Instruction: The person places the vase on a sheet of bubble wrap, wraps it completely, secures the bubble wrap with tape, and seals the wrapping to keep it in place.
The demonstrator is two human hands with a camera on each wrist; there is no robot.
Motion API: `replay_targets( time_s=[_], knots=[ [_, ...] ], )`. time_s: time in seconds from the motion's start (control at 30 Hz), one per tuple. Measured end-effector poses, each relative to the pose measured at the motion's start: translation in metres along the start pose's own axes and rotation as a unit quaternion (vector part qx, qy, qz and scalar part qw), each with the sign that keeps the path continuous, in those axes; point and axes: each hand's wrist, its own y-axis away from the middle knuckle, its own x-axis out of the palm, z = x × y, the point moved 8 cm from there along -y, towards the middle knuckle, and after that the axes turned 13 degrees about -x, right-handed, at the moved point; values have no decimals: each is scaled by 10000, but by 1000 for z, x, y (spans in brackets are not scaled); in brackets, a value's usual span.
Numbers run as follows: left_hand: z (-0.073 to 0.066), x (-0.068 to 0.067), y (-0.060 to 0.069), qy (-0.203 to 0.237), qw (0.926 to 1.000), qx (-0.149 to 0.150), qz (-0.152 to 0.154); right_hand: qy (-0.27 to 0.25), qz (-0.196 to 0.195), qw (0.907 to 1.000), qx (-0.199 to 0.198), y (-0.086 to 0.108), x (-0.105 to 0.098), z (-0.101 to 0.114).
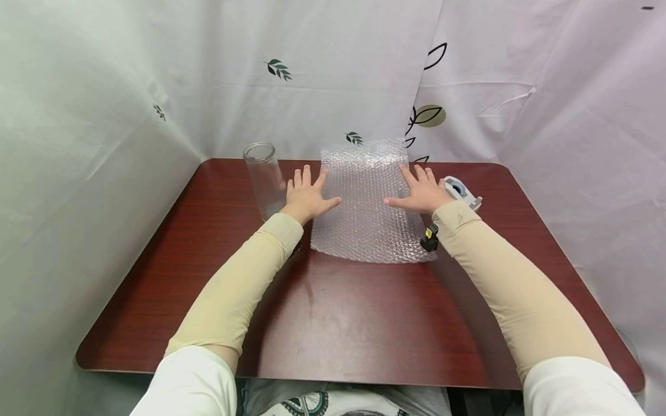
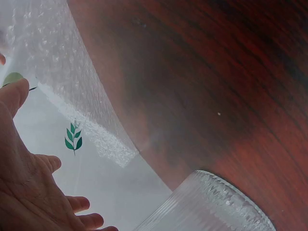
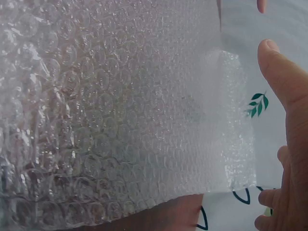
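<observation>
A sheet of bubble wrap (image 1: 364, 225) lies on the table, its far end bent up against the curtain. My left hand (image 1: 307, 196), fingers spread, is raised between the wrap's left edge and a tall clear glass jar (image 1: 266, 185). Over the wrap's right edge is my right hand (image 1: 422, 190), fingers also spread. Neither hand grips anything. In the left wrist view the left hand (image 2: 33, 187) shows beside the wrap (image 2: 72, 72), with the jar (image 2: 211, 207) below. The right wrist view has the right hand (image 3: 288, 110) at the right of the wrap (image 3: 106, 106).
A white tape dispenser (image 1: 468, 197) with a blue roll sits just right of my right hand. The dark red table (image 1: 354, 323) is enclosed by a white curtain (image 1: 234, 75) with leaf prints at the back and sides.
</observation>
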Motion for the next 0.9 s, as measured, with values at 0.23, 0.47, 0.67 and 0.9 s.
replay_targets(
  time_s=[0.23,0.47,0.67,0.9],
  knots=[
    [-2,-7,3,91,9996,174,-223,-72,78,9999,-8,0,2,2],
    [-15,-68,22,644,9614,1355,-2308,-163,38,9998,-47,0,4,1],
    [2,-127,55,1476,8905,1562,-4009,-160,14,9998,-95,-1,6,-1],
    [66,-140,51,2504,8832,-213,-3959,-190,34,9998,-66,0,5,2]
  ],
)
